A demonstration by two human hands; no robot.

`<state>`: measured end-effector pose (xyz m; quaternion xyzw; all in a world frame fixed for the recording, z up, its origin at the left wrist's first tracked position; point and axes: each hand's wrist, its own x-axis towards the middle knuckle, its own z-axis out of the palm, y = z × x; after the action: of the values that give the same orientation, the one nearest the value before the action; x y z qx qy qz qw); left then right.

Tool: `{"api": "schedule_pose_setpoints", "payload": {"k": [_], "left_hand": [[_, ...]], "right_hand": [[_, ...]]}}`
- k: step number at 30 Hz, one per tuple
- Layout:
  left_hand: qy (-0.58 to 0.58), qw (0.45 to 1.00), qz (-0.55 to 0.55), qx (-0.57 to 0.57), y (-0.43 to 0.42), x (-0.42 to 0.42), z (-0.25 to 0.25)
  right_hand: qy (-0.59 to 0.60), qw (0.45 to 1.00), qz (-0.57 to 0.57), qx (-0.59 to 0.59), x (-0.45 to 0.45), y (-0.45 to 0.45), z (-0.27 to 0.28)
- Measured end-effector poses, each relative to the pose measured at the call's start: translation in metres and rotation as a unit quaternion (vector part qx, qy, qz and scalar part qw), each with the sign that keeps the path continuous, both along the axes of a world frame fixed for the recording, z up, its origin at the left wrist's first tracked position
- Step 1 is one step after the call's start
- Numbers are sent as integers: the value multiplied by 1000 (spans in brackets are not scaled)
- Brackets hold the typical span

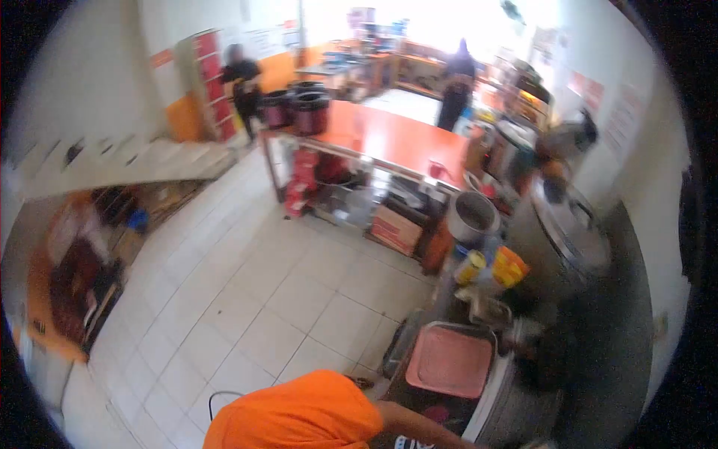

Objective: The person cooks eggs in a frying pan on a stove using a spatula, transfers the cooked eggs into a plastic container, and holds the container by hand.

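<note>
Neither of my hands shows in the head view. An orange sleeve (299,411) fills the bottom middle, and a bare forearm (422,425) runs from it towards the lower right, where its hand is out of sight. Just above this arm, a pink rectangular tray (451,361) rests on the dark counter. Beyond the tray stand a yellow can (470,266), an orange and yellow packet (509,268) and a large metal pot (473,217). Blur hides the details of the dark things at the right.
An orange-topped table (396,138) holds dark red pots (310,112), with a cardboard box (396,229) beneath. A person in black (243,82) stands behind it at the left, another in dark clothes (458,86) farther back. White floor tiles (277,299) extend leftward.
</note>
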<state>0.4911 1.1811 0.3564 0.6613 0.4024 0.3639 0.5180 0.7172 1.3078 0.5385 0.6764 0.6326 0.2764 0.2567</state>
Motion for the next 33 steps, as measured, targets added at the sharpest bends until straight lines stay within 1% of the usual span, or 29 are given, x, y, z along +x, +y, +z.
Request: {"api": "schedule_pose_setpoints", "payload": {"k": [2,7,9,11,14,19,21,22,24,25,26,27,28,29,30,32,33], "left_hand": [[-7,1000,-30,-3,-10,26,-4],[0,999,-34,-10,-24,32,-5],[0,999,-34,-11,-27,34,-4],[-2,999,-35,-8,-28,32,-3],[-4,999,-35,-4,-31,34,-1],[1,999,-43,15,-32,34,4],[15,998,-47,38,-29,32,1],[35,996,-55,62,-31,34,-6],[96,982,-87,139,-39,30,-14],[126,970,-109,176,-37,30,-18],[151,958,-125,208,-30,27,-23],[156,951,-144,222,-26,30,-21],[154,951,-157,216,-26,34,-18],[152,955,-162,194,-25,35,-13],[147,962,-163,165,-24,39,-12],[150,974,-163,46,-18,42,-16],[127,981,-148,-1,-26,36,4]], "right_hand": [[-29,1000,-4,-9,29,-3,-10],[-80,996,23,-18,59,0,-34],[-45,999,-16,11,76,0,-45],[54,994,-46,82,88,-20,-43],[130,988,-78,-1,92,-66,-18],[216,967,-138,-6,28,-120,43],[245,951,-190,-8,37,-152,55],[300,942,-4,148,135,-113,-25],[323,944,-17,65,45,-163,34],[249,963,55,90,84,-158,1],[248,960,68,113,60,-172,9],[263,960,1,95,56,-177,10],[302,948,-87,44,68,-172,1],[230,967,6,111,81,-178,-16],[249,961,-91,75,68,-183,1],[279,949,-141,34,73,-183,8],[268,952,-146,37,77,-185,11]]}}
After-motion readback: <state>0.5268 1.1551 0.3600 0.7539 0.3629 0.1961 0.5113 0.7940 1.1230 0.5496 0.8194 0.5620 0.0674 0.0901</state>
